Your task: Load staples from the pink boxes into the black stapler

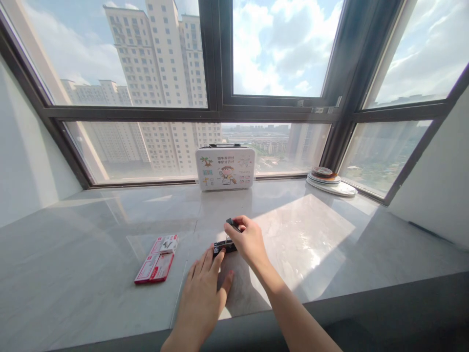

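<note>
A black stapler (pixel 221 247) rests on the sill in front of me, with its upper part lifted away from the base. My right hand (pixel 249 239) pinches the raised end between thumb and fingers. From the left, my left hand (pixel 205 281) reaches over the sill, fingers stretched out and fingertips touching the base's left end. Its thumb stands apart from the stapler. Part of the stapler is hidden behind my right hand. To the left lie red-and-white staple boxes (pixel 156 261), packed side by side, one with a picture of staples on it.
A white case (pixel 225 168) with cartoon prints and a black handle stands upright against the window. At the back right corner is a stack of round plates or mats (pixel 330 181). The pale glossy sill (pixel 91 274) ends at a front edge near my forearms.
</note>
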The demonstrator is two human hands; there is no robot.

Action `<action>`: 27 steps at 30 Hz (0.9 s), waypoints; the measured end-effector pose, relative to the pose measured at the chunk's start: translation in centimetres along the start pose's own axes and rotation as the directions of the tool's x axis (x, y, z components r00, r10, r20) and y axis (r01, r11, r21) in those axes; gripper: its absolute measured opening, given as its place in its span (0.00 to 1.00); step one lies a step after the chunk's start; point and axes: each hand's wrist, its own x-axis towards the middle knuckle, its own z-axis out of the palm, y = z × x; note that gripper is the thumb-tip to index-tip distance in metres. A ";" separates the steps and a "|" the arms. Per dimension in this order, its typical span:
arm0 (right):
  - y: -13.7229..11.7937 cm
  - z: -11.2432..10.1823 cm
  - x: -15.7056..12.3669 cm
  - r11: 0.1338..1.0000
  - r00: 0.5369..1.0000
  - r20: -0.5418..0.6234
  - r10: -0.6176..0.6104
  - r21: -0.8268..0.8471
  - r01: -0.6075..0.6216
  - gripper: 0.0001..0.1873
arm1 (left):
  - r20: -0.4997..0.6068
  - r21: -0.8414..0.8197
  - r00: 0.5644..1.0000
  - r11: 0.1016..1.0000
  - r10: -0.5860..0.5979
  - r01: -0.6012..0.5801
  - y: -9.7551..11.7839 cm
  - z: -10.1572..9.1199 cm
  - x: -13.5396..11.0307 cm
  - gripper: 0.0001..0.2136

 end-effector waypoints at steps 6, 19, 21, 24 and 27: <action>4.4 -5.0 0.3 0.771 0.940 -0.035 0.339 0.583 -0.257 0.17 | -0.032 0.018 0.999 0.999 0.030 -0.030 -0.4 1.2 -0.5 0.26; 8.0 -9.7 -5.8 0.865 0.946 -0.164 0.278 0.470 -0.173 0.27 | -0.275 0.176 0.893 0.894 -0.356 0.411 -6.2 -2.7 -2.1 0.21; 7.5 -9.8 -6.3 0.925 0.972 -0.070 0.222 0.331 -0.187 0.25 | -0.225 0.196 0.903 0.890 -0.367 0.410 -6.9 -2.7 -2.8 0.20; 6.3 -9.4 -6.4 0.987 0.978 0.149 0.148 0.039 -0.155 0.20 | -0.104 0.113 0.959 0.955 -0.265 0.276 -6.9 -2.3 -3.2 0.18; 4.5 -8.1 -6.1 0.975 0.922 0.346 0.172 -0.195 -0.109 0.18 | 0.060 -0.135 0.996 0.988 -0.068 0.075 -5.5 -1.8 -2.3 0.18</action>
